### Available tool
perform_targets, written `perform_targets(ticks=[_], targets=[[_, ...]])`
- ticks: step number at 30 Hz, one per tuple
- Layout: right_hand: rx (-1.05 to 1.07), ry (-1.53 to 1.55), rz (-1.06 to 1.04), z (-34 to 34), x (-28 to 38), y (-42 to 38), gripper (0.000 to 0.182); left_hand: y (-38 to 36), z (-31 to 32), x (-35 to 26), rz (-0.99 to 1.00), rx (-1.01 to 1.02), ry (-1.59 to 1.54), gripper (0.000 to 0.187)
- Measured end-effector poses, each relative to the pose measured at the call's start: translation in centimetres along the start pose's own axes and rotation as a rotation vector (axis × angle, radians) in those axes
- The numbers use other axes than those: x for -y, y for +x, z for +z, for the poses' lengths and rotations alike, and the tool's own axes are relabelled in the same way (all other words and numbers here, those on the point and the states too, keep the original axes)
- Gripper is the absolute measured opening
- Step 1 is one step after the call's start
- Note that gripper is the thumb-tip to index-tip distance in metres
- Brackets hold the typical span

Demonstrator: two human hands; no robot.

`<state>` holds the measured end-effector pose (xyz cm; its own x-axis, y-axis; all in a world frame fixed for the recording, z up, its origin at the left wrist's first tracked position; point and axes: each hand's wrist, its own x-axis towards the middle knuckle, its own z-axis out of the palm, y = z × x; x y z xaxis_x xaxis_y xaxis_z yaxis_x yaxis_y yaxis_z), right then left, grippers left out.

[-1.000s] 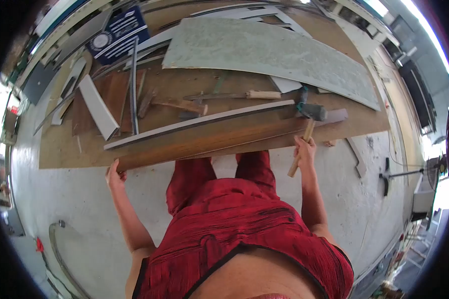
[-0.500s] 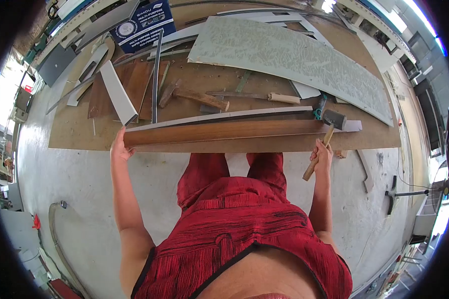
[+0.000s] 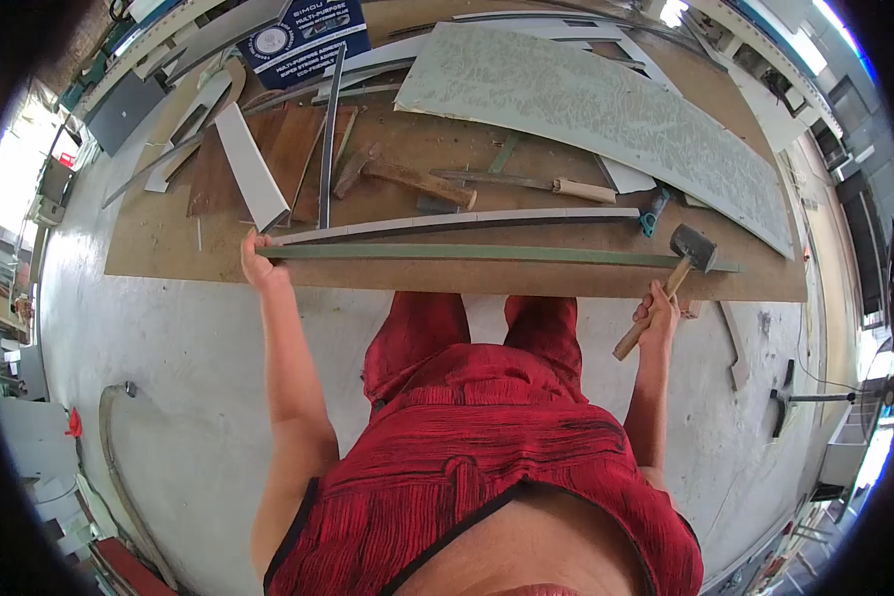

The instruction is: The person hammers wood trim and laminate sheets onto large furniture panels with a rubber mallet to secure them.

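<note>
My left hand (image 3: 262, 260) is closed on the left end of a long strip whose narrow green side (image 3: 447, 254) faces up near the table's front edge. In my right hand (image 3: 658, 312) is the wooden handle of a mallet (image 3: 693, 247); its dark head is over the right part of the strip. Just behind the strip lies a long pale bar with a dark edge (image 3: 457, 222). Farther back are a wooden-handled hammer (image 3: 419, 184) and a tool with a light wooden handle (image 3: 584, 190).
A large patterned green panel (image 3: 586, 124) covers the table's back right. Brown boards (image 3: 253, 159), a white bar (image 3: 251, 166) and an upright-lying dark strip (image 3: 331, 139) are at the left, near a blue box (image 3: 303, 42). A teal tool (image 3: 653, 214) lies near the mallet.
The long strip has turned from its wide brown face to its narrow green side. My left hand has shifted up and right, still at its left end. The mallet stays in my right hand.
</note>
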<state>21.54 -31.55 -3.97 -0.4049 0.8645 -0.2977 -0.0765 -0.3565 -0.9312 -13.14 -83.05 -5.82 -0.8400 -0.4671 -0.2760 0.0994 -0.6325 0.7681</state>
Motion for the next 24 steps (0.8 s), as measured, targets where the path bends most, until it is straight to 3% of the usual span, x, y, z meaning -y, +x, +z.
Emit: perform_targets(ticks=[6, 9, 12, 15, 21, 24], targets=[[0.037, -0.035, -0.012, -0.3, -0.9, -0.2, 0.016, -1.6, 0.0, -0.5, 0.045, 0.087, -0.156, 0.008], [0.013, -0.024, -0.011, -0.8, -1.0, -0.5, 0.016, 0.1, -2.1, -0.1, -0.038, 0.357, -0.358, 0.010], [0.016, -0.044, 0.004, -1.3, -1.5, -0.4, 0.017, 2.8, -3.4, 1.9, 0.023, 0.191, -0.191, 0.013], [-0.002, -0.134, -0.020, -1.0, -1.4, -0.8, 0.017, -2.6, 0.4, -0.5, -0.043, -0.022, -0.160, 0.010], [0.149, -0.341, -0.020, 3.0, 0.3, -3.6, 0.022, -0.9, -3.4, 2.3, 0.036, -0.024, -0.143, 0.011], [0.371, -0.403, -0.088, 5.6, 0.5, -4.7, 0.024, -3.0, -3.1, 2.4, 0.238, -0.067, -0.106, 0.012]])
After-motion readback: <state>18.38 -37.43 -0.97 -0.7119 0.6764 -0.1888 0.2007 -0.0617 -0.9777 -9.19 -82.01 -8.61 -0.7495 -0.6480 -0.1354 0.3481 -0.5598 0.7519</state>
